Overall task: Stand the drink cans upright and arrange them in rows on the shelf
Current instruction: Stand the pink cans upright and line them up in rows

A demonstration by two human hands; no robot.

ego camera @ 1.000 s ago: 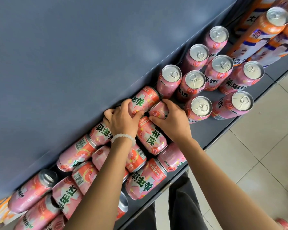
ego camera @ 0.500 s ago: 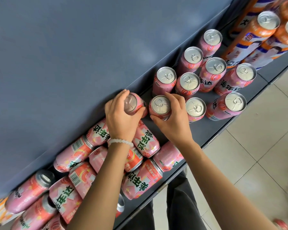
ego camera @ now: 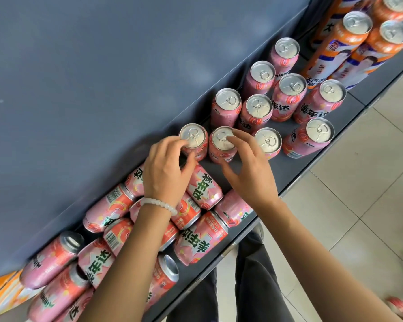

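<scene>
Two hands' loosely spread fingers rest on upright pink cans: left hand (ego camera: 164, 169) on the far can (ego camera: 193, 140), right hand (ego camera: 247, 168) on its right neighbour (ego camera: 222, 145), toppled cans (ego camera: 203, 190) nearer on the shelf (ego camera: 277, 177).

We note the pink cans (ego camera: 256, 113) are metal: bare brushed-silver lids with pull tabs, bodies under a glossy printed coat that catches soft highlights. The lying cans (ego camera: 201, 237) show the same sheen, with printed barcodes and lettering on smooth walls. The orange cans (ego camera: 340, 49) beside them look like the same glossy printed metal with silver tops. We record the shelf (ego camera: 296, 173) as smooth, matt grey-blue painted sheet, the back panel (ego camera: 102, 77) likewise matt, with faint pale smudges. The bracelet (ego camera: 159, 204) on the left wrist is of smooth, milky, slightly glossy beads. Floor tiles (ego camera: 358, 205) are pale, smooth, low-sheen; trousers (ego camera: 256, 287) are dark matt cloth.
</scene>
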